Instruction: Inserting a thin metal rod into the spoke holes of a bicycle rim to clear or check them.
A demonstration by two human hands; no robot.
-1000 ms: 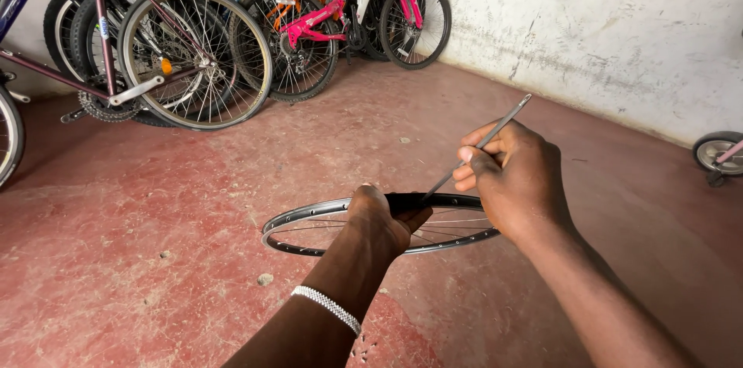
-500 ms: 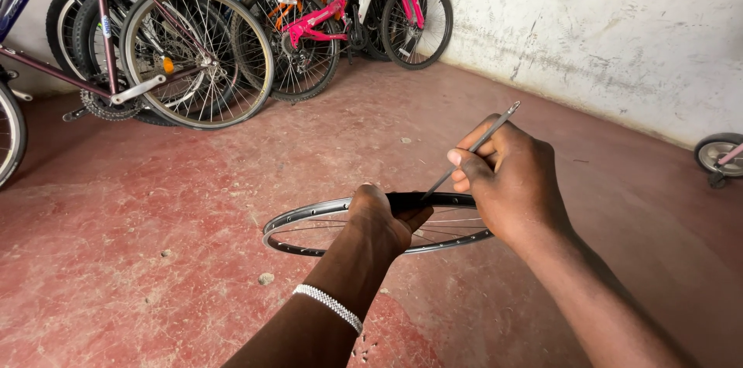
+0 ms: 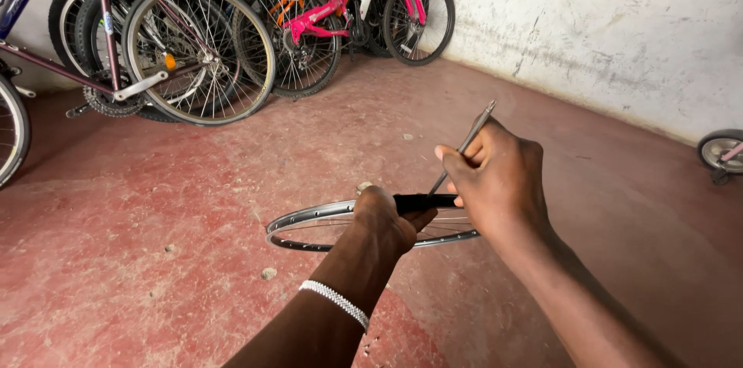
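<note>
Bare metal rim, a thin silver hoop with a row of small spoke holes along its inner face, held nearly level above the floor so that it reads as a flat ellipse. A short black strip covers its far arc between the two hands.

The left hand closes around the rim at that arc, its grip wrapped tight on the metal; a white beaded band circles the wrist.

The right hand sits just beside the rim's right side. Its grip pinches a spoke, a slim grey steel rod with a thicker tip, between thumb and fingers. The spoke's long axis runs diagonally: the thick end points up and to the right, away from the person, and the lower end slants down toward the black strip (whether it touches the rim cannot be told).

The floor is rough red-painted concrete, worn pale in patches, with a few small stones and grit. The wall behind is whitewashed plaster, stained and scuffed near its base.

Several bicycles lean in a row at the back left, with spoked wheels and maroon, pink and orange frames. A small wheel shows at the right edge by the wall.
</note>
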